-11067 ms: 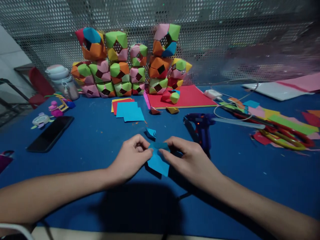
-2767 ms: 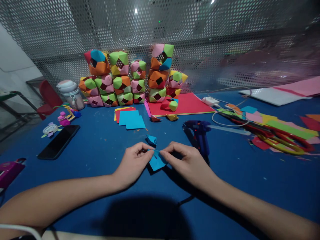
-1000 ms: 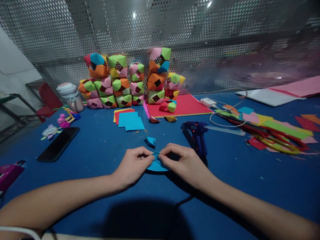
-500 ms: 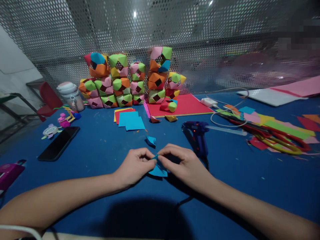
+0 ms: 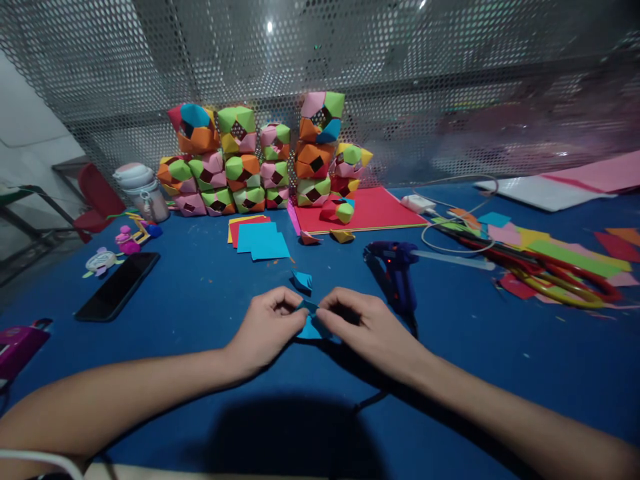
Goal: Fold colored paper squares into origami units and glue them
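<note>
A small piece of light blue paper (image 5: 312, 325), partly folded, is pinched between both hands just above the blue table (image 5: 210, 293). My left hand (image 5: 265, 330) grips its left side with curled fingers. My right hand (image 5: 365, 327) grips its right side with thumb and forefinger. Just beyond the hands lies a finished small blue folded piece (image 5: 303, 281). Much of the held paper is hidden by my fingers.
A blue glue gun (image 5: 397, 267) lies right of my right hand. Stacked multicoloured paper cubes (image 5: 260, 160) stand against a perforated metal wall. Blue and red paper squares (image 5: 260, 239), a red sheet (image 5: 373, 207), a phone (image 5: 117, 285), red-handled scissors (image 5: 560, 273) and paper scraps lie around.
The blue paper has been folded smaller over the last seconds; my fingers have drawn closer together on it. Hands stay in the same spot on the table.
</note>
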`<state>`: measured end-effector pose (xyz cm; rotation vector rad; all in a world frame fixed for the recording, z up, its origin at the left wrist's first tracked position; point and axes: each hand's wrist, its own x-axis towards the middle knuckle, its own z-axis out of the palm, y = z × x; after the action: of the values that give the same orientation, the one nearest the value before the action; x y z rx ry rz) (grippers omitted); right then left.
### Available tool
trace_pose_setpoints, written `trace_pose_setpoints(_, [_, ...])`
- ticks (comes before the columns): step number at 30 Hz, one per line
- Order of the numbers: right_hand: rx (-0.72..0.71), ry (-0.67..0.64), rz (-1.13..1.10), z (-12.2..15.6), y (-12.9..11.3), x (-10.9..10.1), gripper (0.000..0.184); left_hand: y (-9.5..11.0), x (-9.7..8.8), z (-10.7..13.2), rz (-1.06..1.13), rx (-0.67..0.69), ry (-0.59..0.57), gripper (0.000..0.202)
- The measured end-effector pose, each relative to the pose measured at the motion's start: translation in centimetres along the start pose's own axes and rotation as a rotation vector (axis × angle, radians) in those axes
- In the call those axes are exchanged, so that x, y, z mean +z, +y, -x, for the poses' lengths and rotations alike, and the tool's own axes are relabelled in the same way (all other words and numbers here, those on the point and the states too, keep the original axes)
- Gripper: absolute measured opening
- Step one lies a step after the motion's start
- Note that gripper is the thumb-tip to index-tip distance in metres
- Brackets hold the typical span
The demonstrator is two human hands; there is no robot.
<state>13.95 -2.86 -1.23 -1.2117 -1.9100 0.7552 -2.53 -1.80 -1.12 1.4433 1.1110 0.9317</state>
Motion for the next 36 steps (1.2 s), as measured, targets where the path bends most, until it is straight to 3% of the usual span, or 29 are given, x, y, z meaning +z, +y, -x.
trace_pose_setpoints(10, [-0.148, 0.057, 0.161, 0.3, 0.8, 1.0, 0.02, -0.6, 0.0, 0.0, -0.008, -0.062, -0.052, 0.008])
trace_pose_setpoints(22, [-0.155, 0.067, 0.195, 0.1, 1.1, 1.0, 0.022, 0.2, 0.0, 0.1, -0.012, -0.09, -0.086, 0.014])
trace_pose_setpoints(30, [-0.176, 0.088, 0.211, 0.1, 1.1, 0.9, 0.022, 0.6, -0.1, 0.1, -0.087, 0.019, -0.054, 0.018])
trace_pose_setpoints(36, [-0.178, 0.112, 0.204, 0.0, 1.2, 0.8, 0.02, 0.5, -0.1, 0.2, -0.083, -0.065, -0.073, 0.015])
